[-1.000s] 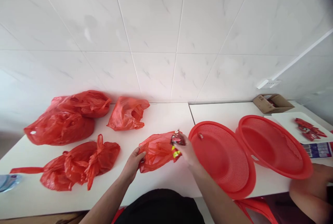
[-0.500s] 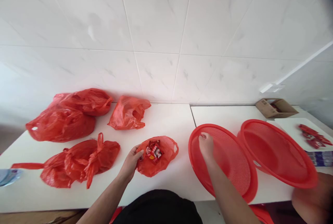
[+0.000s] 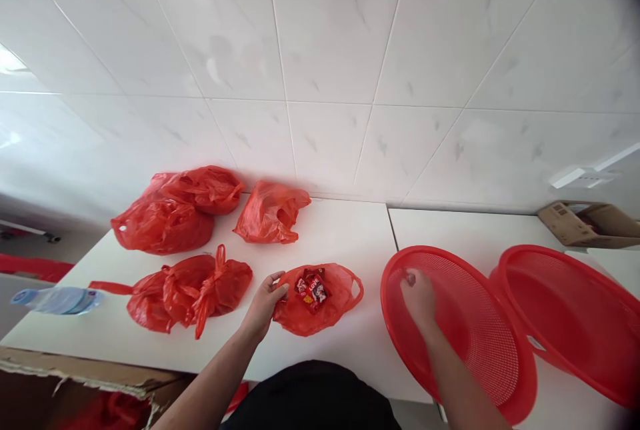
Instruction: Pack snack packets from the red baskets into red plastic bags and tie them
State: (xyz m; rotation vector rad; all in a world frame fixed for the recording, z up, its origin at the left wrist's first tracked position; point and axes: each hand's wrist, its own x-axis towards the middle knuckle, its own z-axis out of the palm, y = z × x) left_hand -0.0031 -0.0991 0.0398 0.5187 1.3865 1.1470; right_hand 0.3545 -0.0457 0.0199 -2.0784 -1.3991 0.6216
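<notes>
My left hand (image 3: 267,303) pinches the left rim of an open red plastic bag (image 3: 295,323) that lies on the white table. Inside the bag are several small red candy packets (image 3: 314,289) with printed wrappers. My right hand (image 3: 419,293) is closed over the far left part of a red perforated plastic basket (image 3: 493,357). Its fingers are pressed together, and anything between them is too small to make out. To the left of my left hand lies a knotted red plastic bag (image 3: 175,293).
Filled red bags (image 3: 175,210) and a crumpled red bag (image 3: 274,213) lie near the wall. A plastic water bottle (image 3: 57,300) lies on its side at the left. Another red basket (image 3: 575,317) and a small cardboard box (image 3: 593,223) are at the right. A larger carton (image 3: 95,370) stands at lower left.
The view has turned left, so the whole bottle and the lower carton now show. The other person's arm at the right has gone out of view. My hands keep nearly the same places.
</notes>
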